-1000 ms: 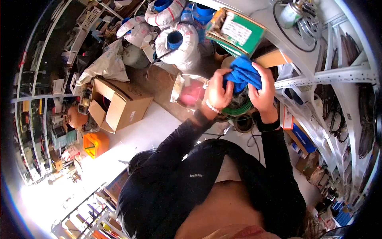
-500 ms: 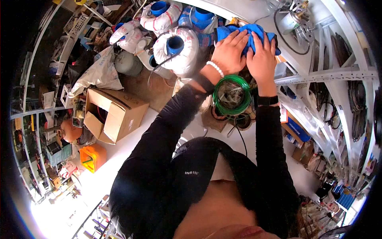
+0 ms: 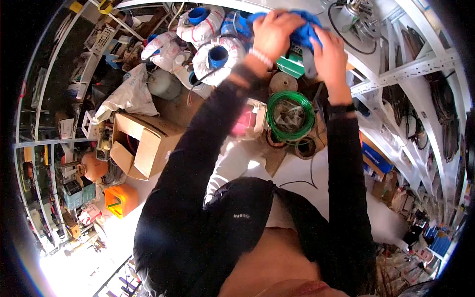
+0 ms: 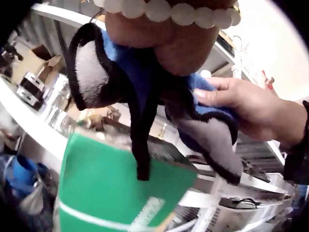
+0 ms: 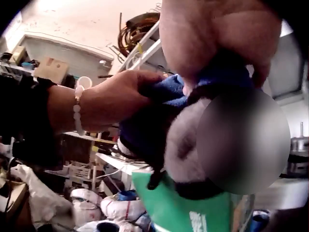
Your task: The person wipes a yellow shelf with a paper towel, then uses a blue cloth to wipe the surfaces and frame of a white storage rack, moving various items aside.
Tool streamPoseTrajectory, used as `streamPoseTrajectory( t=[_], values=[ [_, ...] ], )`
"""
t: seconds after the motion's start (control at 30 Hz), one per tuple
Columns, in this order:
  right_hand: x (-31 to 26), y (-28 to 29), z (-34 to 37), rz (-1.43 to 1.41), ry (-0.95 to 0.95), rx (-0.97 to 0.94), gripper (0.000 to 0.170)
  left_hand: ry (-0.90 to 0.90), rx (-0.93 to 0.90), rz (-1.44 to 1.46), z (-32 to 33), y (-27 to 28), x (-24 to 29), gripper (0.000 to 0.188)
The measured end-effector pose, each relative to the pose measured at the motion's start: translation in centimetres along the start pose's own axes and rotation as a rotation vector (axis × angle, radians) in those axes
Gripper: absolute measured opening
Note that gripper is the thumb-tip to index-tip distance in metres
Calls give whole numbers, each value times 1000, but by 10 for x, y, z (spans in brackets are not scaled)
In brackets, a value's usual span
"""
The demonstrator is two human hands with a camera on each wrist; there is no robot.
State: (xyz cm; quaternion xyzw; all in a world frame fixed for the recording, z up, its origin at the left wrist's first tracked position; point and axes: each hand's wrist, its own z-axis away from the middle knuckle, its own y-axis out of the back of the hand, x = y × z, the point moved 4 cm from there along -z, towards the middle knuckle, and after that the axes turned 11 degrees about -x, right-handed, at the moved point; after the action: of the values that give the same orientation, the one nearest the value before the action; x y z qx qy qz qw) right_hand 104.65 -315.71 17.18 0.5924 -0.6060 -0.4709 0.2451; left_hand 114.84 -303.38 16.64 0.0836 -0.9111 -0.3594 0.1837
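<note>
A blue cloth with grey inner faces and black edging hangs between my two hands. My left hand, with a white bead bracelet at its wrist, grips one side of it. On the other side my right hand pinches the cloth between thumb and fingers, as the left wrist view shows at the right hand. Folds and a narrow black-edged strip droop over a green box. In the right wrist view, a blurred patch covers part of the grey face of the cloth.
A coil of green wire lies nearer my body than the box. White-wrapped rolls with blue centres stand at left of it. An open cardboard box and an orange container sit farther left. Metal shelving runs along the right.
The cloth was bunched over the green wire coil, then lay under both flat hands on the box. Now both hands have gripped it and stand farther apart, and the green box shows below again.
</note>
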Motion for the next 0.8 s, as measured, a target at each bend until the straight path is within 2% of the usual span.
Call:
streamPoseTrajectory(
  t=[0.07,0.1,0.13,0.2,0.23,0.3,0.33,0.4,0.43,0.5,0.53,0.6,0.67,0.7,0.8],
  values=[
    [29,-36,-24,86,-8,-32,36,3,-106,-143,-21,-31,-28,53],
    [42,-63,-26,166,-37,-156,39,131,-432,-5,-23,-66,-55,53],
    [32,-65,-16,215,-2,-81,40,-51,-398,128,-18,-101,-81,59],
    [18,-59,-4,163,32,-41,39,-135,-344,179,3,-86,-75,63],
    [11,-59,3,192,13,-60,38,-173,-400,148,13,-77,-70,62],
    [-6,-62,23,246,-45,-100,35,-116,-411,236,39,-55,-61,63],
    [-19,-60,36,187,-76,-149,33,-87,-411,299,48,-40,-56,64],
    [-37,-53,47,77,-144,-225,30,-206,-481,341,53,-30,-64,60],
    [-39,-50,42,56,-172,-188,30,-259,-539,341,50,-21,-67,54],
    [-44,-39,35,16,-219,-133,30,-215,-520,425,29,-15,-72,52],
    [-46,-31,19,105,-247,-63,34,-187,-516,465,22,-13,-73,51],
    [-39,-19,-18,220,-241,30,36,-277,-399,355,-4,-29,-73,53],
    [-2,-44,-26,248,-284,46,37,-319,-286,174,-18,-57,-70,52],
    [1,-51,-25,260,-301,51,37,-326,-383,105,-17,-68,-69,56],
    [-7,-63,-2,247,-316,99,36,-384,-453,220,1,-75,-76,61]
  ],
)
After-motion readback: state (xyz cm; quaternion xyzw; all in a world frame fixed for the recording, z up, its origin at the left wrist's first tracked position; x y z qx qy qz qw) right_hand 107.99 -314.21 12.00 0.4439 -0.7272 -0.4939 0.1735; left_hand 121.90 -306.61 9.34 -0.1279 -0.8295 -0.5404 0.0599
